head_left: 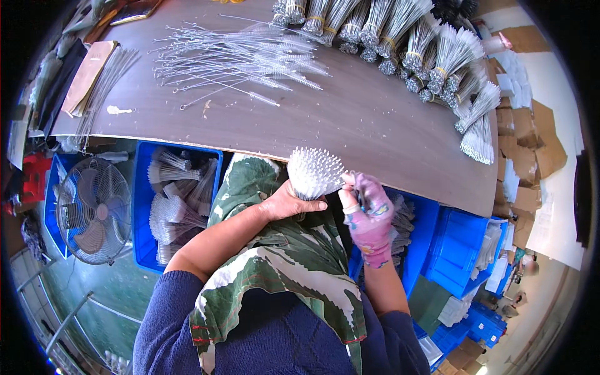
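My left hand (289,204) is wrapped around a bundle of thin wire brushes (315,172), its round, white bristle ends facing up. The bundle is at the table's front edge, above my lap. My right hand (369,217), in a pink patterned glove with bare fingertips, is closed in a pinch beside the bundle's right side. Whatever is between those fingertips is too small to make out. Farther back on the table, a loose pile of wire brushes (237,59) with looped ends lies spread out.
Banded brush bundles (381,31) crowd the table's (375,119) far right. Blue bins (145,215) holding more bundles stand below the edge on both sides of me. A standing fan (94,209) is at the left. Cardboard boxes (522,140) are stacked at the right.
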`<state>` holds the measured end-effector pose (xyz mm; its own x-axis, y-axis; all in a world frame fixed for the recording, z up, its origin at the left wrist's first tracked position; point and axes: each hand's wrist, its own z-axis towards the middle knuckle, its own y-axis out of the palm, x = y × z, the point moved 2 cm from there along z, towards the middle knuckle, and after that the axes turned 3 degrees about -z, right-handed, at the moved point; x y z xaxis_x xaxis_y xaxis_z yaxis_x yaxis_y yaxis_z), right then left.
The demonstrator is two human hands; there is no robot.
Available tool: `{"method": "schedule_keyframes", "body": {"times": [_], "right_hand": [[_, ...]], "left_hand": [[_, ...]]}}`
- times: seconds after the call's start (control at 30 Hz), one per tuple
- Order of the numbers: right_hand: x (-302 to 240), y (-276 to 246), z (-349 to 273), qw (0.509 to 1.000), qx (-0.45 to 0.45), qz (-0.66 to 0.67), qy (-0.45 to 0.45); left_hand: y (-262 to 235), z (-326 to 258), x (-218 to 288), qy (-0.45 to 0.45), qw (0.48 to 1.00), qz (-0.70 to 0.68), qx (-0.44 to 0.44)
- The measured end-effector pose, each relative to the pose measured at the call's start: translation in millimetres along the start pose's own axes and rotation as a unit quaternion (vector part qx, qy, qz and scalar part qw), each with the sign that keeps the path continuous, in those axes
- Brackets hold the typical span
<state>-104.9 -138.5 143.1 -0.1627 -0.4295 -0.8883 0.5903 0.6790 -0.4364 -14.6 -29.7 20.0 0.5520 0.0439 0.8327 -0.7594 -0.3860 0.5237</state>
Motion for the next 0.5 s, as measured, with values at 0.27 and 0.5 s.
{"method": "schedule_keyframes", "body": {"times": [0.27,0.5], "right_hand": [[-10.2,1.6,-1.3,0.998,-0.011,-0.049,-0.043],[-19.8,-1.4,5.6,0.979,-0.055,-0.128,-0.147]], "left_hand": [[0.5,-2.4,-2.4,-0.001,0.999,-0.034,-0.012],[2.6,-5.6,4.1,0.019,0.999,-0.023,-0.011]]}}
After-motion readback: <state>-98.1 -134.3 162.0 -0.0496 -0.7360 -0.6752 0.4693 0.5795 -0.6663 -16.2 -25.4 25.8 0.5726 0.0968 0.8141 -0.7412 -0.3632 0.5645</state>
